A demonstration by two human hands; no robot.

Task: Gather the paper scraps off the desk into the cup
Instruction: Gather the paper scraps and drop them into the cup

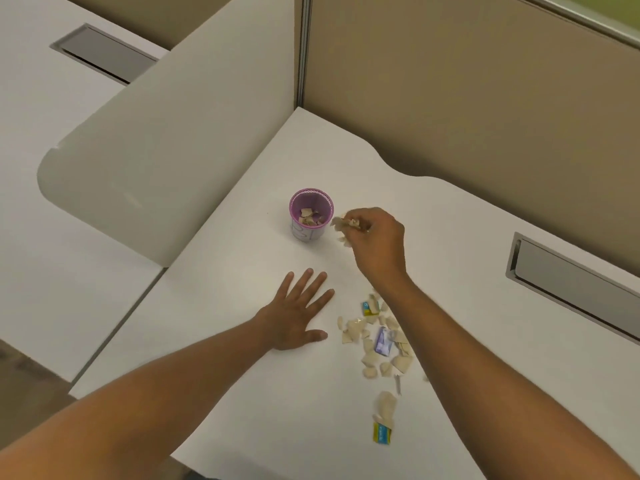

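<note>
Beside the cup (311, 216), my right hand (375, 242) pinches paper scraps (343, 227); my left hand (297, 317) lies flat, fingers spread, near the scrap pile (377, 341).

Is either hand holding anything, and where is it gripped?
The right hand pinches a few paper scraps at the fingertips. The left hand holds nothing.

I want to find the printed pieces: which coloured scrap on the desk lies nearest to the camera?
The yellow and blue scrap, alone at the near end of the trail. The purple scrap and the other yellow-blue scrap lie farther up.
</note>
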